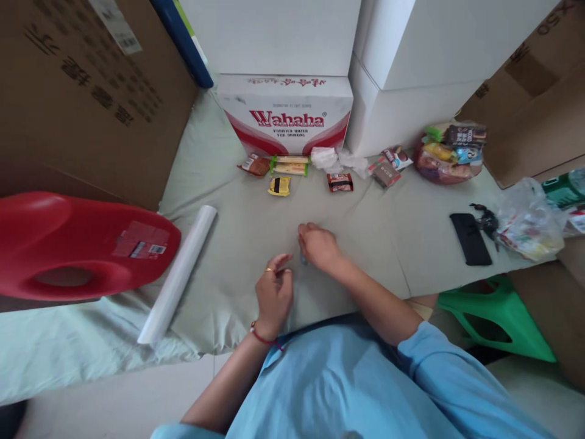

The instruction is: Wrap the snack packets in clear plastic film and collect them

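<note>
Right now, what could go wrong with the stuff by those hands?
The pale roll lies near the front edge of the cloth, so a bump from the left hand might knock it off. The right hand mostly hides a small greyish thing, so it could slip away unnoticed.

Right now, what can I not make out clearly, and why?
In the head view:
Greyish thing by the right hand: partly covered by that hand, too blurred to identify.
Red container: cut off by the left edge.
Green container: cut off by the right edge.
Clear bag: crumpled plastic obscures its contents.
</note>
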Demonstrator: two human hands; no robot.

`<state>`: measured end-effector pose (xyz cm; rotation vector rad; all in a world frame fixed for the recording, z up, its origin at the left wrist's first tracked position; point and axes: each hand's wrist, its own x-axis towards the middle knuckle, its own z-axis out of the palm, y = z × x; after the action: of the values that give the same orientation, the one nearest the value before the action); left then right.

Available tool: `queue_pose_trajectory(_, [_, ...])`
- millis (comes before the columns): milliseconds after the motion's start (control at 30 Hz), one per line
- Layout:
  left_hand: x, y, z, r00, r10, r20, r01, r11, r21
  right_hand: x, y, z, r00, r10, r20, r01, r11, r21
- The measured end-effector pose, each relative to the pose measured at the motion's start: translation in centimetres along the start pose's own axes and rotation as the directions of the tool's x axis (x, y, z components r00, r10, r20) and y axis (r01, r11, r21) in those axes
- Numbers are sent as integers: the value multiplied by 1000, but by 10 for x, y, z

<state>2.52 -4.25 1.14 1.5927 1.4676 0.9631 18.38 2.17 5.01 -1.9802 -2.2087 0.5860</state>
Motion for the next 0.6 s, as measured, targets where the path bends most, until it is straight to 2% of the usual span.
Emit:
queue_pose_trajectory(67, [10, -1, -3, 975, -214, -57, 205, 970, -131, -8, -9, 5, 998, -65, 9, 66, 994, -92])
queue_pose_trajectory(100, [16, 0, -3, 954, -295, -42, 280, 936, -211, -13, -13, 6, 995, -103, 16, 104, 987, -121])
queue_pose_trajectory(167, [29, 3, -3, 925, -381, 11, 360, 866, -346, -20, -19, 8, 984, -175, 34, 178, 974, -144])
queue_pose_trajectory(233, [38, 6, -2, 921, -390, 18, 364, 840, -402, -26, -18, 6, 972, -227, 52, 232, 962, -140])
queue_pose_trajectory(300, [42, 8, -2, 927, -374, -9, 340, 851, -400, -31, -14, 4, 963, -260, 66, 267, 954, -137])
queue_pose_trajectory(433, [39, 4, -1, 932, -360, -31, 320, 861, -395, -34, 4, 1, 956, -287, 58, 291, 952, -96])
queue_pose_trajectory(500, [36, 2, 1, 942, -333, -28, 298, 875, -381, -35, 16, 0, 962, -273, -1, 273, 962, 1])
queue_pose_trajectory(600, [33, 2, 3, 968, -250, 9, 241, 925, -293, -39, 39, -3, 967, -211, -142, 245, 924, 293])
